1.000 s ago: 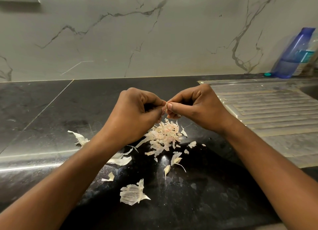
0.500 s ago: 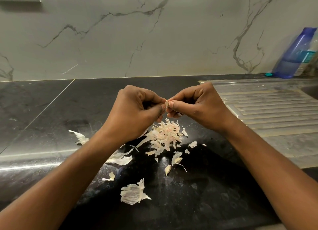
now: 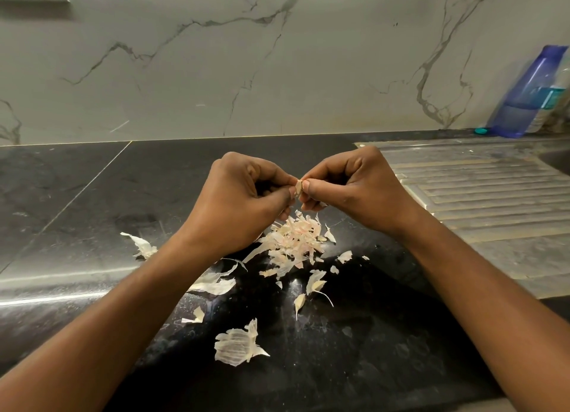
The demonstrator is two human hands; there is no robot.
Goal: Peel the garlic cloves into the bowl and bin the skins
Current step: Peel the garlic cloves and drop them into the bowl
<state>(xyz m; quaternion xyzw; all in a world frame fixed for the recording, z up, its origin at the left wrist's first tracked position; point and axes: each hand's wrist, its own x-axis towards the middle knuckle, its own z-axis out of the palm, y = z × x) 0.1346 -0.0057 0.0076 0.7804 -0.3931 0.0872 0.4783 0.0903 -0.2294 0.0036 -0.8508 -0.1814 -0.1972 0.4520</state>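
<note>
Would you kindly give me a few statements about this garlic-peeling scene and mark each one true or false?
1. The left hand and right hand both pinch the garlic clove. True.
2. The skins lie in a bin. False: they lie loose on the black countertop.
3. A blue bottle is at the far right. True.
4. A bowl sits beside the skins. False: no bowl is in view.
</note>
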